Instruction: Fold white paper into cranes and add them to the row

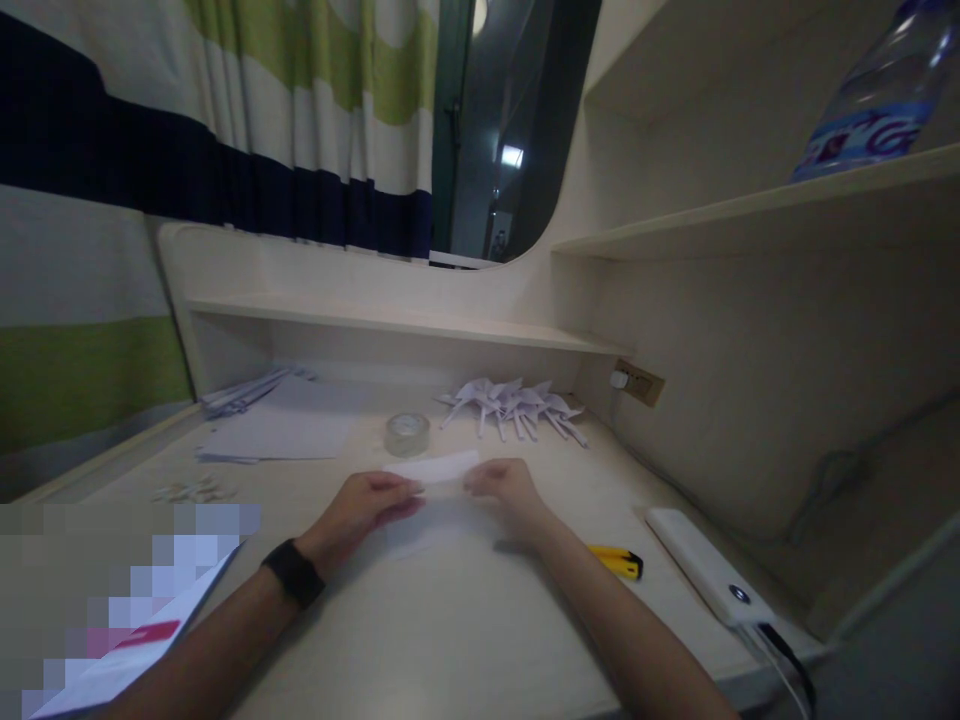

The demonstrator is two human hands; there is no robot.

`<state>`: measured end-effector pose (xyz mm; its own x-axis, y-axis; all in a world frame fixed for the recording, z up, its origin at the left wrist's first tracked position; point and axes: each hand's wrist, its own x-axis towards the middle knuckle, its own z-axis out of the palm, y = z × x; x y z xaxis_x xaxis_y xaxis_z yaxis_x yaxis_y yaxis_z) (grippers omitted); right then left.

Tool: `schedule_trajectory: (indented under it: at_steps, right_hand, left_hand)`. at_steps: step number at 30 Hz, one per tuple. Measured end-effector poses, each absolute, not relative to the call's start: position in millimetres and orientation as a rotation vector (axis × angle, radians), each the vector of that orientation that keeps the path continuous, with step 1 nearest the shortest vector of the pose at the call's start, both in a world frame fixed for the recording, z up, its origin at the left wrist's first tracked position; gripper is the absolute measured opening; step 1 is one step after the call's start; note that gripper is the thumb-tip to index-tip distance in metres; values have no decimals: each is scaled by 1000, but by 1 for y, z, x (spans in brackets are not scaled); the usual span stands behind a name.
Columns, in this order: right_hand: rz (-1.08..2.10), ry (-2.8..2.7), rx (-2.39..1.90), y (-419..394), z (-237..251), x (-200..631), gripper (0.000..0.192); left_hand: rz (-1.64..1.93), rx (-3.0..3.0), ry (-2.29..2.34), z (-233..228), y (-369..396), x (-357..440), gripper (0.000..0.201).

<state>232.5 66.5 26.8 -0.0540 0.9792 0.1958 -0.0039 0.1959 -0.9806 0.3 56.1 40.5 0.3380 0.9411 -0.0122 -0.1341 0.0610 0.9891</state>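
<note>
Centrally, a small white paper strip [435, 470] is held just above a pale surface [450, 620], and every other place is given from it. The left hand [360, 508] is closed in a pinch on the strip's left end, and the right hand [506, 492] is closed in a pinch on its right end. A black band is worn on the left wrist.

Just behind the strip, a roll of clear tape [407, 433] is seen. Behind and right of the strip, a cluster of folded white paper shapes [517, 405] is laid. Behind and left of it, a stack of white sheets [277, 425] is spread, and small paper scraps [191, 490] are scattered to its left. To its right and nearer the viewer, a yellow utility knife [616, 560] is laid, with a white power bank [709, 565] beyond that, a cable plugged into its near end.

As a judgement, the thin strip could be creased crookedly or torn if the two pinches are pulled unevenly. The right forearm is passed close by the knife, so it could be knocked. The cable could be snagged, and the power bank dragged off the edge.

No writing can be read. A blue label is seen on a water bottle [877, 100] on the shelf [675, 215] far up and right of the strip, but its letters are too blurred. The printed sheet near the left elbow is pixelated.
</note>
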Motion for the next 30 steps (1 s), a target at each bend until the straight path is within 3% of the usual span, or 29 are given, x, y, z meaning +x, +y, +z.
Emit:
schedule_trajectory:
  at_steps: [11,18,30]
  right_hand:
    - [1214,-1161,-992,69,14,230,32]
    - [1191,-1136,-971,71,8,226,39]
    - [1058,-1270,-1005,66,18,226,38]
  left_hand:
    - [1096,1276,1006,46,51,4,23]
    - [1180,1362,1088,60,42,8,23]
    - [1215,1179,950,42,55,4,26]
